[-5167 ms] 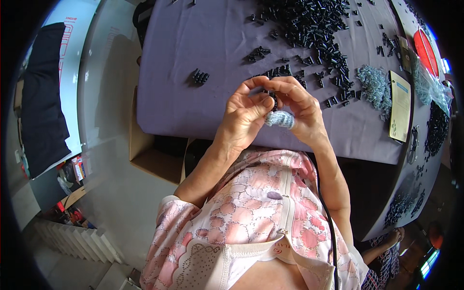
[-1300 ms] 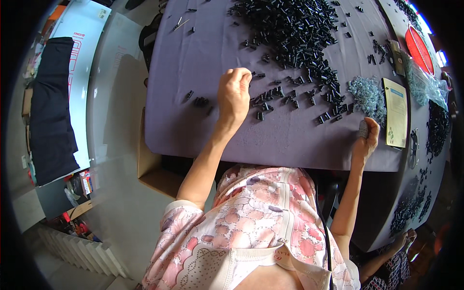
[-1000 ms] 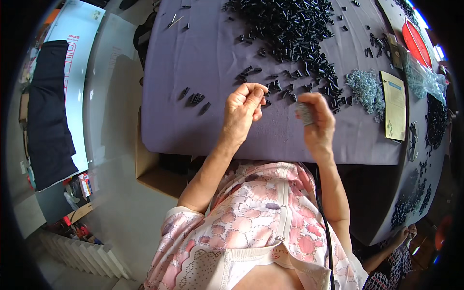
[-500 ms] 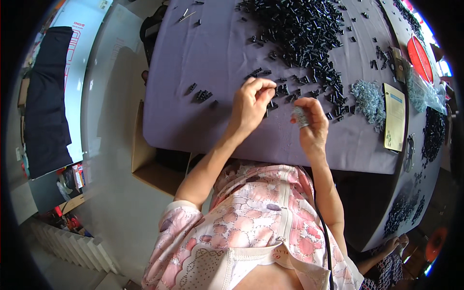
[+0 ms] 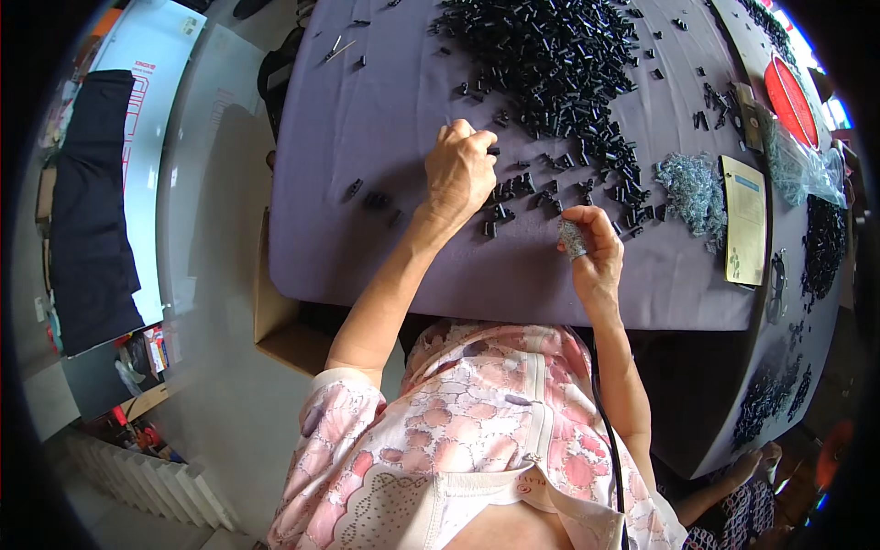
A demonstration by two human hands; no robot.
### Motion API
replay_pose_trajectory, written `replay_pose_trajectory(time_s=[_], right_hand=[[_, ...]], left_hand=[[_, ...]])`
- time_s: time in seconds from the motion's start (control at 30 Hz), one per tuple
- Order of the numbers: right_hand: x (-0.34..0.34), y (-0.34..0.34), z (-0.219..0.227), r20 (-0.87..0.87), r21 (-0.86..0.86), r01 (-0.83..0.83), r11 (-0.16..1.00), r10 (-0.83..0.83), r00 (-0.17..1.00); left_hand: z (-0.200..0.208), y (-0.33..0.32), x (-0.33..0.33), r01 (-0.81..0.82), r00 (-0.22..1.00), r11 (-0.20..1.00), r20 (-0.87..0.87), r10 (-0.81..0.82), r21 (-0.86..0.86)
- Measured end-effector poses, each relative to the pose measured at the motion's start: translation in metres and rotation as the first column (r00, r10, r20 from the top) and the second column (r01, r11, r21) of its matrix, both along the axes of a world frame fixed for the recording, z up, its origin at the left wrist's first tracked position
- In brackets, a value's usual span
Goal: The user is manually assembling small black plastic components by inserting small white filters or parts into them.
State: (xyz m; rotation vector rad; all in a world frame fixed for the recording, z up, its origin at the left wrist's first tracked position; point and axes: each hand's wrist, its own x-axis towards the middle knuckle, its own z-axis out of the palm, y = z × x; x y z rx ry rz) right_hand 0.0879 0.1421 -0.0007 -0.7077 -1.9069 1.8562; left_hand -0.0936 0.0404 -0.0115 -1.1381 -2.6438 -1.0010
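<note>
On the purple cloth, my left hand [image 5: 458, 170] is closed in a pinch, with a small black tube-like piece [image 5: 493, 150] showing at the fingertips. Lower and to the right, my right hand [image 5: 598, 257] is curled around a silver-grey clump [image 5: 573, 240] that resembles the pile of small grey bits [image 5: 694, 197] beside it. Between the hands lie several loose black pieces [image 5: 513, 187]. Beyond them spreads a large heap of black pieces [image 5: 550, 64]. A few more black pieces [image 5: 376, 200] sit left of my left hand.
A yellow booklet [image 5: 744, 220] lies right of the grey pile. Farther right are a red basket [image 5: 794, 101], a clear plastic bag [image 5: 807, 170] and eyeglasses [image 5: 777, 284]. A cardboard box [image 5: 280, 321] stands below the table's left corner. Another person's hand [image 5: 747, 466] shows at lower right.
My left hand has moved up and left, away from the loose pieces near my right hand. My right hand has dropped slightly, still around the grey clump.
</note>
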Motion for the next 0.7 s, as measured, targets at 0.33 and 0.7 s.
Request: replay_pose_trajectory(time_s=[0.33,0.7], right_hand=[[-0.01,-0.004,0.014,-0.055,0.056,-0.036,0.998,0.039,0.998],[-0.014,-0.025,0.021,-0.13,0.167,-0.055,0.984,0.078,0.988]], left_hand=[[0.023,-0.018,0.033,-0.059,0.771,0.936,0.611,-0.178,0.347],[0.025,-0.039,0.072,-0.472,0.202,0.745,0.88,-0.429,0.471]])
